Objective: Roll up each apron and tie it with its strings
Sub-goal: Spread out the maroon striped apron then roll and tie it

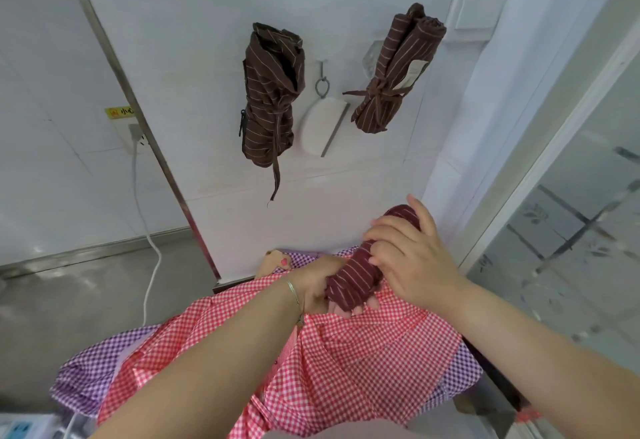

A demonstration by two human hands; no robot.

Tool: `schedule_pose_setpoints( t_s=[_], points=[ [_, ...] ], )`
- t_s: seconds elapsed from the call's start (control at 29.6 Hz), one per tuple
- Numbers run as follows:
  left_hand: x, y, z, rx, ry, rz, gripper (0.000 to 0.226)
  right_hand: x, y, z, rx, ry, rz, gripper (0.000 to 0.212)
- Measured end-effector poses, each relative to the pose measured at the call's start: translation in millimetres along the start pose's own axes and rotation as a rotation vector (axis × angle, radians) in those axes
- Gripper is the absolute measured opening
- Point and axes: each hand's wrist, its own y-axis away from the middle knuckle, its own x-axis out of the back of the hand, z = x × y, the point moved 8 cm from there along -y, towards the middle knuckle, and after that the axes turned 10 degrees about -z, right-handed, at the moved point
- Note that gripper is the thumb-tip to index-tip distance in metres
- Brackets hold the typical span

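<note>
1. Maroon striped rolled apron [360,274], held up between both hands just above the pile of gingham cloth, tilted with its far end raised toward the wall.
2. Left hand [313,288] under and around the near end of the roll, fingers curled about the cloth, thin bracelet [293,291] at the wrist.
3. Right hand [410,255] over the upper part of the roll, fingers bent down across it and thumb stretched up along the far end; gripping, not flat.
4. Strings of this roll not to be made out; tied or untied, cannot tell.
5. Red-and-white checked apron [349,362] spread loose and unrolled beneath the hands, lying on top of a purple-and-white checked apron [88,372] that shows at the left edge, at the right edge and behind the hands.
6. Two brown striped rolls on the white wall, well apart from the hands: left brown roll [272,95] hanging upright, tied round the middle, one string dangling below it; right brown roll [394,71] tilted, tied with a bow low on the bundle, pale label on its side.
7. Between those two, a metal hook [322,80] with a white flat tool [323,128] hanging under it.
8. At far left, a wall socket [136,133] under a yellow sign, white cable [149,234] running down from it toward the grey floor.
9. At right, a glass panel [575,230] in a pale frame.
</note>
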Motion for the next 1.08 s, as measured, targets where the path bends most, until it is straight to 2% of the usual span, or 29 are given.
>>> schedule_pose_setpoints(
  t_s=[0.07,0.24,0.3,0.41,0.47,0.54,0.68,0.74,0.81,0.88,0.95,1.01,1.08],
  points=[
    [-2,5,8,-0.064,-0.161,0.112,0.025,0,-2,3,0.038,-0.061,0.036,0.038],
    [3,1,17,-0.069,-0.350,0.218,0.023,-2,-1,2,0.078,-0.327,0.102,0.032],
    [8,6,27,-0.119,-0.413,0.303,0.035,-3,-2,4,0.034,-0.396,0.087,0.036],
    [18,7,36,-0.090,-0.503,0.324,0.056,-9,-4,0,0.059,-0.367,0.035,0.027],
    [22,5,39,-0.075,-0.537,0.286,0.053,-17,-4,-10,0.119,-0.309,-0.033,0.022],
    [24,7,52,-0.078,-0.680,0.316,0.050,-27,-4,-15,0.108,-0.201,-0.118,0.022],
    [27,14,85,-0.098,-1.091,0.612,0.039,-51,-7,-6,-0.196,-0.032,-0.265,0.020],
    [19,22,92,-0.117,-1.249,0.798,0.036,-63,-3,8,-0.449,-0.013,-0.348,0.013],
    [0,27,89,-0.222,-1.353,0.922,0.032,-80,4,27,-0.737,-0.114,-0.490,0.010],
    [-12,30,78,-0.405,-1.289,0.987,0.028,-86,7,34,-0.878,-0.132,-0.509,0.015],
    [-7,36,67,-0.587,-1.070,1.034,0.033,-84,3,32,-0.928,-0.140,-0.444,0.011],
    [4,38,54,-0.660,-0.884,1.082,0.033,-80,4,32,-1.027,-0.304,-0.350,0.011],
    [9,33,40,-0.656,-0.675,1.077,0.027,-78,5,33,-1.113,-0.421,-0.275,0.015]
  ],
)
